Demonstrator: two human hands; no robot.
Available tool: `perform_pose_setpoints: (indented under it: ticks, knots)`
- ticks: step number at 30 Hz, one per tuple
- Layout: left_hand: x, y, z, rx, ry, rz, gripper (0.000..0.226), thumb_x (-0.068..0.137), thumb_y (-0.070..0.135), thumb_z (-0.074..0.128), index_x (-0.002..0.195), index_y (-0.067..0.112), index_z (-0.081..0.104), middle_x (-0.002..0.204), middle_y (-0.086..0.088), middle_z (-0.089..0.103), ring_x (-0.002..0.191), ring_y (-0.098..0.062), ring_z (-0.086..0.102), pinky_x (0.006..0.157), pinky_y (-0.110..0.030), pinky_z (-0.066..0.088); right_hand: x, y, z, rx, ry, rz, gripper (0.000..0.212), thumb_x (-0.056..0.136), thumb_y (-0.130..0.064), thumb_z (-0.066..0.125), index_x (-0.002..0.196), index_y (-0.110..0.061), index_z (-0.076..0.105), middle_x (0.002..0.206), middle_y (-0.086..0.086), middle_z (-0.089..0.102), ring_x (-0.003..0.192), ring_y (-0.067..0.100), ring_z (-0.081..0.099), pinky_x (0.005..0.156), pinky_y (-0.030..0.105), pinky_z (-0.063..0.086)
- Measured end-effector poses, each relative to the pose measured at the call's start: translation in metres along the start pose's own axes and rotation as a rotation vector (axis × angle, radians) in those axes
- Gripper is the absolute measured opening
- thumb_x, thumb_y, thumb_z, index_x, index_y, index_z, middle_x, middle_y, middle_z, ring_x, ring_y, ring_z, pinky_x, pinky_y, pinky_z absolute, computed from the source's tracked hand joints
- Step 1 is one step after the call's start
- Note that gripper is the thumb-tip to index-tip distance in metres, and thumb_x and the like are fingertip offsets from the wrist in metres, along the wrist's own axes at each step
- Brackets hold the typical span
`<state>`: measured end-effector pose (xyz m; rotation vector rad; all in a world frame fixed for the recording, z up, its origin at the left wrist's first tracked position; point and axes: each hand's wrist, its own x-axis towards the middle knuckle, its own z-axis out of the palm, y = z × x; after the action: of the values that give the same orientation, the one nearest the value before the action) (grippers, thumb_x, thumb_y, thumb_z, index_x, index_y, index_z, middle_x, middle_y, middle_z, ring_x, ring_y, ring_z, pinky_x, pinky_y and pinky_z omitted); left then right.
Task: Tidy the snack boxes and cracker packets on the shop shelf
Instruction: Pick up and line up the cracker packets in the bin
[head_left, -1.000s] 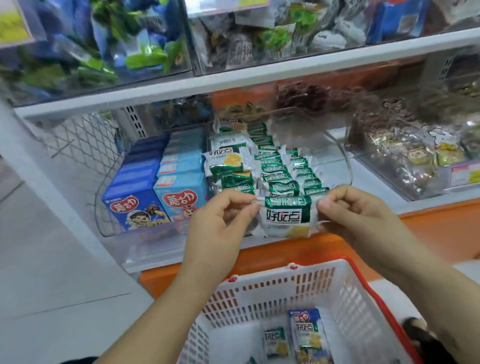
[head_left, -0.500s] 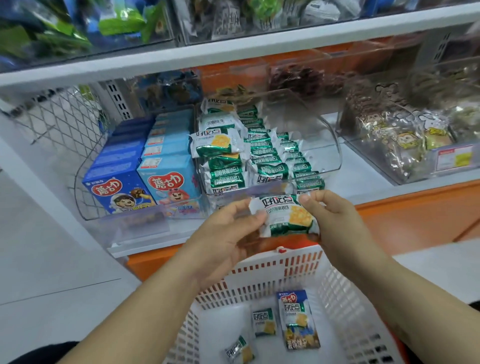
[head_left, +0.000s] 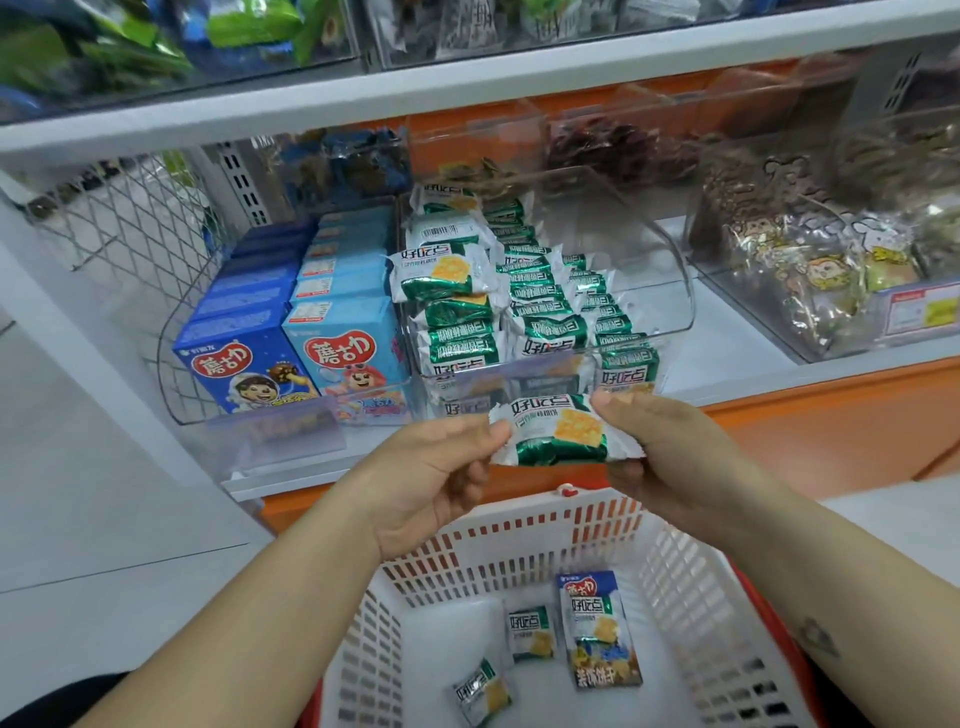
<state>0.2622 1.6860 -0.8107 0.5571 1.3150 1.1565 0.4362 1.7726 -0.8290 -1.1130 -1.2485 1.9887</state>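
Two hands, the left hand (head_left: 431, 467) and right hand (head_left: 670, 457), pinch the ends of a cracker packet (head_left: 561, 428) at mid-frame. It has dropped below the clear bin (head_left: 652, 260) and turned face-up, likely being straightened before shelving.

A white shelf (head_left: 727, 374) with an orange front (head_left: 831, 431) runs from nine to three o'clock, under an upper shelf board (head_left: 467, 88) at twelve. A wire mesh panel (head_left: 130, 218) closes its ten o'clock end; pale grey floor tiles (head_left: 104, 545) lie at eight.
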Motion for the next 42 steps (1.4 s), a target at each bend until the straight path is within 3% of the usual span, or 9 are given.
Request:
perform_pose_setpoints:
  ticks: [4, 8, 11, 15, 19, 24, 30, 34, 42]
  knots:
    - [-0.005, -0.001, 0.0, 0.17, 0.005, 0.206, 0.028, 0.089, 0.007, 0.057, 0.114, 0.019, 0.06, 0.064, 0.007, 0.064, 0.052, -0.003, 0.059, 0.048, -0.015, 0.045, -0.009, -0.005, 0.003, -0.395, 0.128, -0.281, 0.022, 0.097, -0.031, 0.048, 0.083, -0.016, 0.055, 0.048, 0.0, 0.049, 0.043, 0.012, 0.04, 0.049, 0.029, 0.036]
    - [-0.008, -0.003, -0.002, 0.323, 0.046, 0.368, 0.031, 0.092, 0.005, 0.054, 0.092, 0.03, 0.072, 0.098, 0.005, 0.072, 0.088, -0.013, 0.071, 0.075, -0.026, 0.057, -0.016, -0.009, 0.009, -0.221, 0.043, -0.326, 0.033, 0.097, -0.039, 0.039, 0.082, -0.016, 0.056, 0.07, 0.005, 0.068, 0.053, 0.013, 0.057, 0.053, 0.024, 0.045]
    - [-0.01, -0.007, 0.0, 0.381, 0.103, 0.482, 0.039, 0.095, 0.006, 0.05, 0.081, 0.031, 0.076, 0.094, 0.005, 0.072, 0.093, -0.013, 0.067, 0.087, -0.033, 0.052, -0.016, -0.008, 0.006, -0.328, 0.031, -0.328, 0.034, 0.086, -0.047, 0.051, 0.08, -0.015, 0.062, 0.082, 0.011, 0.071, 0.067, 0.018, 0.064, 0.063, 0.028, 0.052]
    - [-0.012, -0.009, 0.007, 0.31, 0.228, 0.612, 0.018, 0.088, 0.008, 0.061, 0.094, 0.025, 0.065, 0.09, 0.007, 0.064, 0.079, -0.003, 0.067, 0.073, -0.018, 0.052, -0.018, -0.008, 0.008, -0.359, -0.012, -0.365, 0.03, 0.068, -0.039, 0.066, 0.083, -0.015, 0.058, 0.067, 0.006, 0.068, 0.066, 0.018, 0.061, 0.072, 0.031, 0.05]
    - [-0.007, -0.009, 0.008, 0.199, 0.221, 0.641, 0.041, 0.083, -0.003, 0.064, 0.107, 0.028, 0.053, 0.1, 0.011, 0.058, 0.079, 0.003, 0.066, 0.066, -0.011, 0.049, -0.016, -0.007, 0.006, -0.344, -0.06, -0.356, 0.03, 0.076, -0.023, 0.069, 0.102, -0.016, 0.057, 0.084, 0.005, 0.075, 0.083, 0.02, 0.071, 0.085, 0.033, 0.05]
    - [-0.003, -0.012, 0.007, 0.278, 0.166, 0.64, 0.034, 0.08, -0.01, 0.064, 0.093, 0.02, 0.057, 0.074, 0.008, 0.07, 0.078, -0.003, 0.066, 0.07, -0.013, 0.05, -0.019, -0.009, 0.007, -0.328, 0.023, -0.481, 0.012, 0.081, -0.005, 0.068, 0.088, -0.014, 0.067, 0.084, 0.0, 0.074, 0.083, 0.013, 0.07, 0.079, 0.021, 0.053]
    - [-0.004, -0.011, 0.004, 0.386, 0.222, 0.69, 0.032, 0.078, -0.012, 0.065, 0.082, 0.019, 0.058, 0.076, 0.02, 0.068, 0.078, 0.003, 0.064, 0.075, -0.016, 0.051, -0.02, -0.014, 0.007, -0.37, 0.107, -0.562, 0.029, 0.082, -0.007, 0.067, 0.068, -0.031, 0.073, 0.088, -0.019, 0.072, 0.088, -0.005, 0.064, 0.077, 0.011, 0.05]
    - [-0.006, -0.007, 0.004, 0.496, 0.247, 0.76, 0.029, 0.078, -0.005, 0.068, 0.077, 0.024, 0.063, 0.079, 0.026, 0.067, 0.082, 0.006, 0.062, 0.074, -0.008, 0.047, -0.018, -0.014, 0.003, -0.261, 0.1, -0.495, 0.017, 0.087, -0.007, 0.06, 0.081, -0.021, 0.069, 0.069, -0.005, 0.071, 0.069, 0.004, 0.065, 0.063, 0.015, 0.049]
    - [-0.014, -0.002, -0.001, 0.824, 0.267, 1.057, 0.035, 0.081, 0.005, 0.06, 0.076, 0.039, 0.062, 0.099, 0.014, 0.058, 0.099, 0.004, 0.055, 0.08, -0.005, 0.04, -0.012, -0.012, 0.001, 0.212, -0.12, -0.222, 0.019, 0.081, -0.019, 0.057, 0.088, -0.002, 0.064, 0.094, 0.011, 0.072, 0.086, 0.021, 0.07, 0.069, 0.026, 0.058]
